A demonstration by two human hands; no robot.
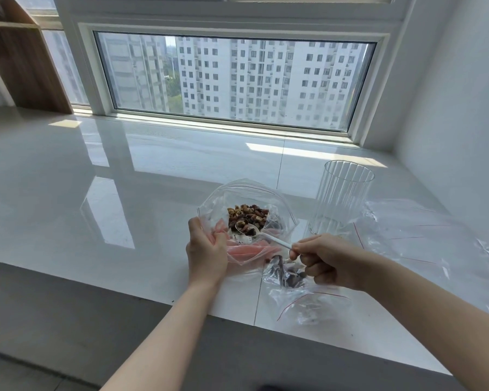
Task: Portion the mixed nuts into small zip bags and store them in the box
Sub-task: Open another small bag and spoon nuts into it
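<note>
1. On the white sill [124,193], big clear bag [246,193] gapes open w/ brown mixed nuts [247,214] heaped inside.
2. Left hand [206,249] grips bag's near edge.
3. Right hand [326,259] pinches white spoon [261,235], bowl loaded w/ nuts, plus small zip bag [287,275].

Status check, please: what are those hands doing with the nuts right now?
Left hand holds big nut bag open. Right hand pinches white spoon, loaded, inside it, and grips small zip bag. Nothing in the way.
</note>
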